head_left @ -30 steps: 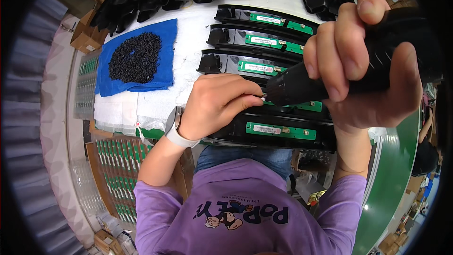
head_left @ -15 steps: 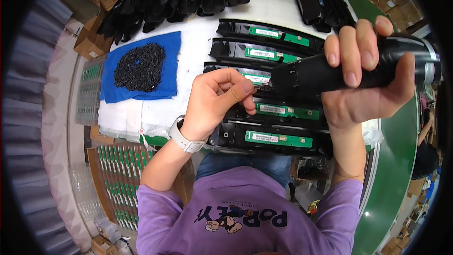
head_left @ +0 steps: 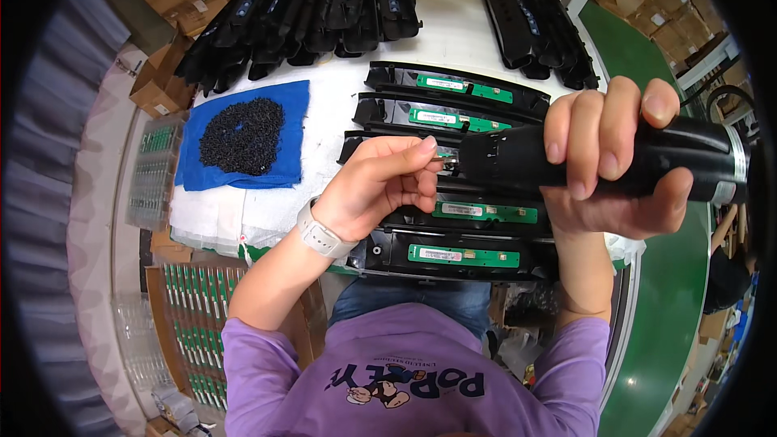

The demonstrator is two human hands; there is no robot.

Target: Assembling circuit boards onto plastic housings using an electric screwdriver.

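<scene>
My right hand (head_left: 607,154) is wrapped round a thick black electric screwdriver (head_left: 510,155), held level above the table with its nose to the left. At that nose, the thumb and fingers of my left hand (head_left: 384,178) pinch a thin metal bit (head_left: 442,160); whether a screw sits on it is too small to tell. Beneath the hands lie several long black plastic housings, among them the nearest housing (head_left: 388,252), each with a green circuit board (head_left: 486,256) inside. The tool and hands partly cover the middle ones.
Left of the housings, a blue cloth (head_left: 291,125) carries a heap of small black screws (head_left: 243,133). More black housings (head_left: 303,12) are piled at the far side, with another stack (head_left: 538,28) at far right. Trays of green boards (head_left: 194,316) stand at lower left.
The table and its things sit lower in the picture than before. My hands remain together at the screwdriver's nose, both slightly lower too.
</scene>
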